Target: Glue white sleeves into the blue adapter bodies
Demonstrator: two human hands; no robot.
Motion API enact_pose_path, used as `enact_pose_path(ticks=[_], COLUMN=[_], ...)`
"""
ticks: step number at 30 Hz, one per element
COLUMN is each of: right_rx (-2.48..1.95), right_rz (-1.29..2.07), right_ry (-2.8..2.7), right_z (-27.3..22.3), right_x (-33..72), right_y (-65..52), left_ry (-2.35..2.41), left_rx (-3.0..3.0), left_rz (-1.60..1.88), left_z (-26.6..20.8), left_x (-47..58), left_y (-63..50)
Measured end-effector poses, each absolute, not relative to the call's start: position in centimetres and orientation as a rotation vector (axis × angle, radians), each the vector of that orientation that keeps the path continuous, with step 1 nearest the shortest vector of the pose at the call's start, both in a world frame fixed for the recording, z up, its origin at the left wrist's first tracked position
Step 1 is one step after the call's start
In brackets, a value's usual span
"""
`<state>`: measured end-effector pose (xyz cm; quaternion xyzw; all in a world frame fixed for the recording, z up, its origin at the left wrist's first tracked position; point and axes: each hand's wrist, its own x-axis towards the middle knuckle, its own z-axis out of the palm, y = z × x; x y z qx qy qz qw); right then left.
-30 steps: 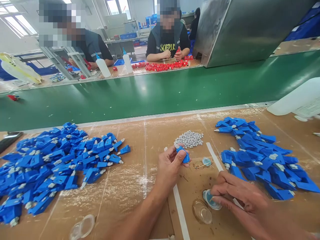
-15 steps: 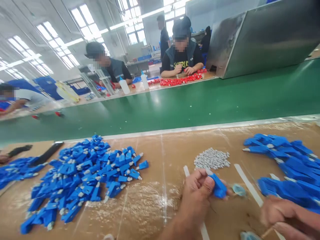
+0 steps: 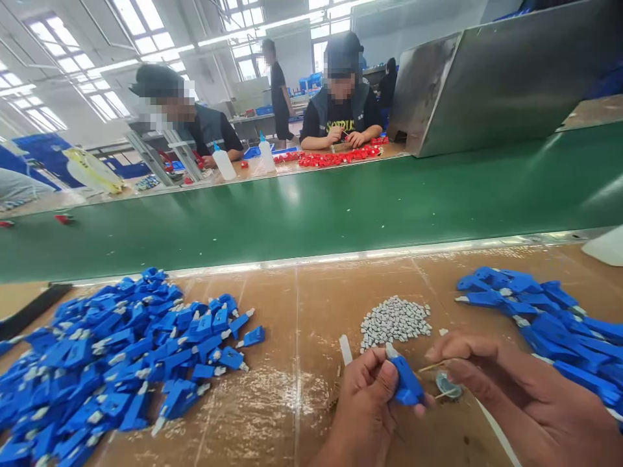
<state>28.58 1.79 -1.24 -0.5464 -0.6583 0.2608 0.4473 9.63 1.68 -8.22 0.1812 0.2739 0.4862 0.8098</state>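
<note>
My left hand (image 3: 365,399) is closed on a blue plastic part (image 3: 407,384) with a light grey tip, tilted between thumb and fingers. My right hand (image 3: 520,395) pinches a thin wooden stick (image 3: 432,366). Its point is close to the side of the blue part; whether they touch I cannot tell. Just behind the part, a small round dish (image 3: 451,383) is partly hidden by my right hand, and a second thin stick shows across it. Beyond my hands lies a heap of small grey pieces (image 3: 395,321).
Piles of blue parts lie at left (image 3: 121,344) and right (image 3: 559,331). A green belt (image 3: 292,220) crosses behind the brown tabletop. On its far side, co-workers sit near red parts (image 3: 335,156), white bottles (image 3: 267,155) and a metal housing (image 3: 496,84).
My right hand has come up and left, bringing the stick close to the blue part. My left hand still grips that part. The view has shifted slightly.
</note>
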Motion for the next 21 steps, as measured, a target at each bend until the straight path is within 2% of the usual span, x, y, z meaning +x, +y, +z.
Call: enact_pose_path(ticks=[11, 21], right_rx=[-1.307, -1.306], right_rz=[0.866, 0.883], right_ry=[-1.578, -1.551], right_z=[-1.0, -1.7], right_x=[27.3, 27.3], right_y=[2.5, 2.6], left_ry=[0.564, 0.567], left_rx=[0.344, 0.359], left_rz=[1.018, 1.021], left_z=[-8.0, -7.2], left_x=[9.9, 10.1], left_y=[1.6, 1.7])
